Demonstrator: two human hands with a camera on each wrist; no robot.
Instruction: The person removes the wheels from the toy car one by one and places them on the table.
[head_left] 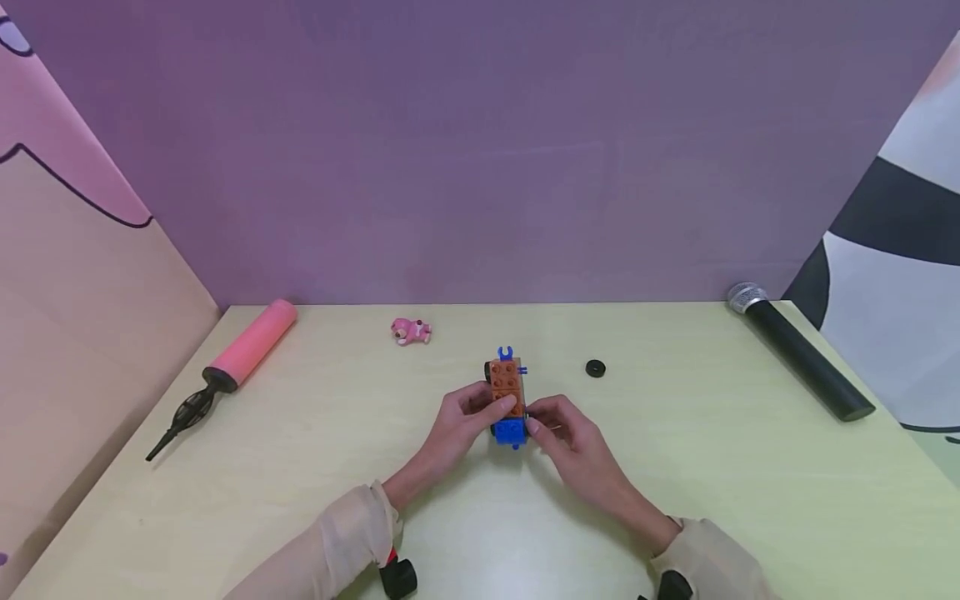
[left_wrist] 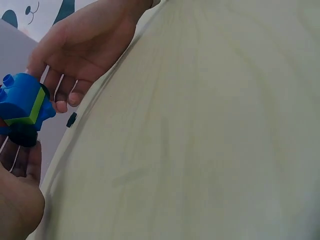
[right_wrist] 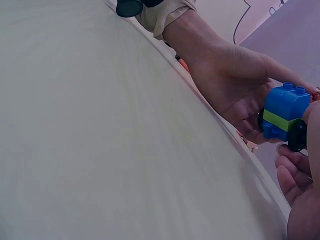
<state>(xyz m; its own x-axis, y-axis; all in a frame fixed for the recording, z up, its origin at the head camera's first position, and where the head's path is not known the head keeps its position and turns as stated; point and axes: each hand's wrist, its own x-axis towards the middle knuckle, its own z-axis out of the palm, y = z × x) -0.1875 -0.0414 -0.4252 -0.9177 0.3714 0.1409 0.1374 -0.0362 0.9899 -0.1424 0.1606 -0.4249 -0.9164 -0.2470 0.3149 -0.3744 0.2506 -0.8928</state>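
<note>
A toy car (head_left: 507, 387) of orange and blue building blocks, with a lime-green layer (right_wrist: 279, 120) beneath, is held above the table. My left hand (head_left: 461, 421) grips it from the left, thumb on the orange blocks. On the other side my right hand (head_left: 573, 446) pinches a black wheel (right_wrist: 298, 135) at the car's blue end. Another black wheel (head_left: 487, 372) shows on the far left side of the car. A loose black wheel (head_left: 596, 368) lies on the table to the right, apart from both hands.
On the pale table (head_left: 300, 500), a pink balloon pump (head_left: 255, 342) with a black nozzle lies at left. A small pink bear figure (head_left: 411, 331) sits near the back edge. At right lies a black microphone (head_left: 806, 354). A purple wall (head_left: 480, 150) rises behind.
</note>
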